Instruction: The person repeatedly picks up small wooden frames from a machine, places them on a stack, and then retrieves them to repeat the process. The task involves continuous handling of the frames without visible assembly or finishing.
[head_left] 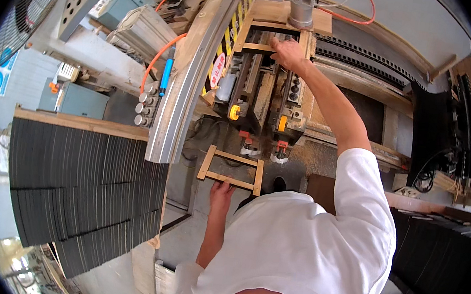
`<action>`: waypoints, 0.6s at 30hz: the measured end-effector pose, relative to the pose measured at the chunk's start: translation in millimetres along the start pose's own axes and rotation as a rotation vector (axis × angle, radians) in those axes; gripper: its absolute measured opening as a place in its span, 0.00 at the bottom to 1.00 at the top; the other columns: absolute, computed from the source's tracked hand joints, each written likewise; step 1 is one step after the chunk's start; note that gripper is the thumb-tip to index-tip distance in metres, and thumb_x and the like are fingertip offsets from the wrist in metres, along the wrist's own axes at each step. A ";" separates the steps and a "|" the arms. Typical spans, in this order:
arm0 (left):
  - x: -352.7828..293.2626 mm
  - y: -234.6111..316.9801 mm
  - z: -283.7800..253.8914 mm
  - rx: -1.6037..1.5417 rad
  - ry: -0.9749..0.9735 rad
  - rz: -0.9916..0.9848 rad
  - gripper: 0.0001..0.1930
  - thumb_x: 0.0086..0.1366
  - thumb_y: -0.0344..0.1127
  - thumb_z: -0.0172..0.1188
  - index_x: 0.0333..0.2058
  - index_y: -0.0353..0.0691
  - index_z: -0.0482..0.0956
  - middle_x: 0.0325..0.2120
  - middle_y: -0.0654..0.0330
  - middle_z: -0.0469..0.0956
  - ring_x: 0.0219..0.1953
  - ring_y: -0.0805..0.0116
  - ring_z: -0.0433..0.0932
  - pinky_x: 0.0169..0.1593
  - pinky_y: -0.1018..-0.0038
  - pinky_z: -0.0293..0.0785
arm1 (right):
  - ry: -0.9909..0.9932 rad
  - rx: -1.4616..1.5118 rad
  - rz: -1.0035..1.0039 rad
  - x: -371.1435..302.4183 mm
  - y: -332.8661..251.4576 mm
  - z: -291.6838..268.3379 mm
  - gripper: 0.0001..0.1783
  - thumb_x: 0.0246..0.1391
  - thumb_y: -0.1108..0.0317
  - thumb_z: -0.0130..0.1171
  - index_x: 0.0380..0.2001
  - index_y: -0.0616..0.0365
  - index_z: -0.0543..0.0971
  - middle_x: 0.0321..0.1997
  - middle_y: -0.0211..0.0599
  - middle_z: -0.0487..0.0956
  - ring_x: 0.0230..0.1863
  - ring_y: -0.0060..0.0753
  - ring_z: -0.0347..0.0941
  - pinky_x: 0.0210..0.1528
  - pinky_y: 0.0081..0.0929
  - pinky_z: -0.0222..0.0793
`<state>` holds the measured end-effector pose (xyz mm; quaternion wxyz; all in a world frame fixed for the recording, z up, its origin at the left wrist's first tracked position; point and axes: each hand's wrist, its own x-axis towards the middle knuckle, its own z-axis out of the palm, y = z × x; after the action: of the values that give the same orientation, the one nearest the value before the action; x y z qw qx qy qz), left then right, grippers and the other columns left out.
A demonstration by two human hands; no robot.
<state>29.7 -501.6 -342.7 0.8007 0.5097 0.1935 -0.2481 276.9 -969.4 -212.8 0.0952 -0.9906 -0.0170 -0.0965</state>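
Note:
My left hand (221, 195) grips the near bar of a small wooden frame (210, 174), held low at my front, apart from the machine. This frame is pale wood, with two long bars joined to two side pieces. My right arm reaches far forward to the machine. There my right hand (288, 54) is closed at the near bar of a second wooden frame (256, 47), lying on the machine's bed. Its fingertips are partly hidden by the hand itself. A metal cylinder (300, 17) stands just beyond that frame.
Two machine rails with yellow knobs (235, 112) and red-and-white ends point toward me. A long metal beam (173, 113) with a blue pen-like object (166, 77) runs along the left. Stacked dark boards (90, 184) stand at left, more dark boards (429, 251) at right. Sawdust covers the floor.

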 end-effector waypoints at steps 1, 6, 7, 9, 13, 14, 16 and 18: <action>0.0 -4.5 -0.6 -0.013 -0.012 0.014 0.15 0.66 0.29 0.56 0.52 0.37 0.70 0.47 0.59 0.75 0.51 0.65 0.74 0.57 0.62 0.71 | -0.002 -0.017 -0.006 0.6 -0.5 0.3 0.20 0.52 0.60 0.63 0.42 0.58 0.67 0.30 0.47 0.81 0.40 0.53 0.77 0.48 0.45 0.64; -3.4 -13.5 5.7 0.008 0.097 0.076 0.14 0.66 0.30 0.57 0.50 0.38 0.71 0.48 0.59 0.75 0.49 0.66 0.75 0.54 0.63 0.74 | 0.053 -0.055 -0.028 1.4 1.8 5.1 0.21 0.51 0.59 0.64 0.40 0.56 0.67 0.31 0.45 0.81 0.39 0.52 0.77 0.48 0.45 0.64; -3.1 -12.5 6.5 0.021 0.123 0.092 0.14 0.66 0.31 0.57 0.50 0.38 0.71 0.48 0.59 0.76 0.49 0.67 0.75 0.53 0.64 0.74 | 0.073 -0.056 -0.039 0.9 5.1 7.5 0.21 0.51 0.58 0.64 0.40 0.56 0.67 0.31 0.45 0.81 0.39 0.52 0.77 0.48 0.45 0.64; -6.7 -5.4 11.8 0.065 0.161 0.142 0.13 0.66 0.31 0.57 0.49 0.39 0.71 0.48 0.60 0.76 0.48 0.69 0.75 0.53 0.65 0.74 | 0.105 -0.050 -0.042 0.3 10.6 9.4 0.22 0.49 0.58 0.65 0.41 0.55 0.67 0.31 0.45 0.81 0.39 0.52 0.77 0.48 0.45 0.65; -16.3 -0.4 -6.9 0.136 0.273 0.240 0.12 0.67 0.32 0.57 0.49 0.43 0.72 0.46 0.64 0.77 0.47 0.72 0.75 0.51 0.69 0.74 | 0.105 -0.049 -0.037 -1.9 0.0 6.2 0.22 0.49 0.57 0.65 0.41 0.55 0.67 0.30 0.45 0.81 0.40 0.52 0.77 0.47 0.45 0.65; -18.5 3.8 -9.0 0.161 0.296 0.264 0.13 0.67 0.32 0.57 0.49 0.44 0.72 0.47 0.65 0.77 0.47 0.72 0.75 0.51 0.70 0.74 | 0.115 -0.052 -0.035 -2.8 2.2 6.3 0.22 0.49 0.57 0.65 0.40 0.55 0.68 0.30 0.45 0.81 0.40 0.52 0.77 0.47 0.45 0.65; -26.0 12.8 -15.9 0.211 0.345 0.312 0.14 0.67 0.31 0.56 0.51 0.45 0.72 0.47 0.66 0.77 0.46 0.73 0.75 0.50 0.72 0.74 | 0.134 -0.055 -0.034 -2.2 2.7 7.4 0.22 0.49 0.57 0.65 0.40 0.55 0.68 0.30 0.45 0.81 0.39 0.52 0.77 0.47 0.45 0.65; -42.1 28.9 -16.7 0.277 0.370 0.351 0.15 0.67 0.29 0.55 0.52 0.42 0.71 0.48 0.64 0.77 0.47 0.73 0.75 0.49 0.73 0.74 | 0.108 -0.074 0.001 0.8 4.5 10.1 0.21 0.50 0.56 0.65 0.40 0.55 0.68 0.31 0.45 0.81 0.39 0.52 0.77 0.46 0.45 0.65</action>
<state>12.2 -467.6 -305.0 0.7054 0.6763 0.2095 -0.0328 279.9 -971.9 -223.2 0.0596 -0.9868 -0.0076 -0.1503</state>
